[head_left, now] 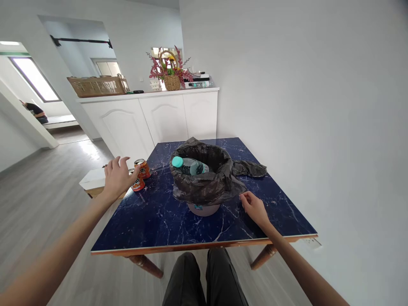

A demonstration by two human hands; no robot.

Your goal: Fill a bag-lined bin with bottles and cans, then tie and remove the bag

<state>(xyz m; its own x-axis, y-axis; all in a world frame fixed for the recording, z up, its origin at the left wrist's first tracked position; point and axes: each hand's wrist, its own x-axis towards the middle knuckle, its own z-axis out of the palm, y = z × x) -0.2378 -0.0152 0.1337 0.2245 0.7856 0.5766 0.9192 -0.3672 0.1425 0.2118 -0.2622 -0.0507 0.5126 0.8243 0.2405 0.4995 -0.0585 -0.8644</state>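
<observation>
My left hand is over the table's left edge with its fingers apart, holding nothing. Its thumb overlaps two orange drink cans in the view; whether it touches them I cannot tell. At the middle of the table stands a pale bin, lined with a black plastic bag folded over its rim. A clear plastic bottle with a turquoise cap lies tilted in the bag's mouth, cap toward the left. At the right of the bin, my right hand pinches a loose corner of the bag.
The dark blue marbled table has a crumpled black plastic piece behind the bin's right side. A white box stands beyond the left edge. A white cabinet behind carries a flower basket and a cardboard box.
</observation>
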